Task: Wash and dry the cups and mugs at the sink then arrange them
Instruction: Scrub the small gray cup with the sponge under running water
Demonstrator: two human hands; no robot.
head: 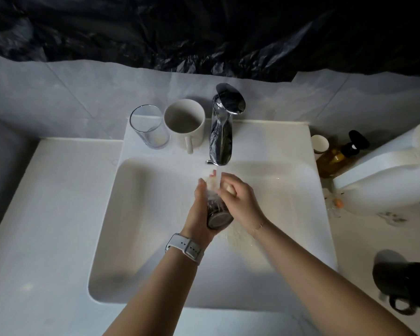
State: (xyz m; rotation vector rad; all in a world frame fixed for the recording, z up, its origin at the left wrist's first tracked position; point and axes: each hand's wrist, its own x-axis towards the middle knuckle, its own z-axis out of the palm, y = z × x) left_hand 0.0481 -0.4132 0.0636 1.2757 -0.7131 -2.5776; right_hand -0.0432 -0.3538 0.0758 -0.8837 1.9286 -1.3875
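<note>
left hand [201,204] grips a blurry glass [216,209] under the tap [221,132]; right hand [240,197] curls over its rim, fingertips hidden. black mug [403,284] sits near the bench [46,214] edge.

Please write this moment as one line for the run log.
step: rinsing | left hand: holds glass | right hand: rubs glass | tap: running | waiting: clear glass, white mug, black mug

tumbler [149,127] left of mug [184,123], behind sink [155,214]
</note>
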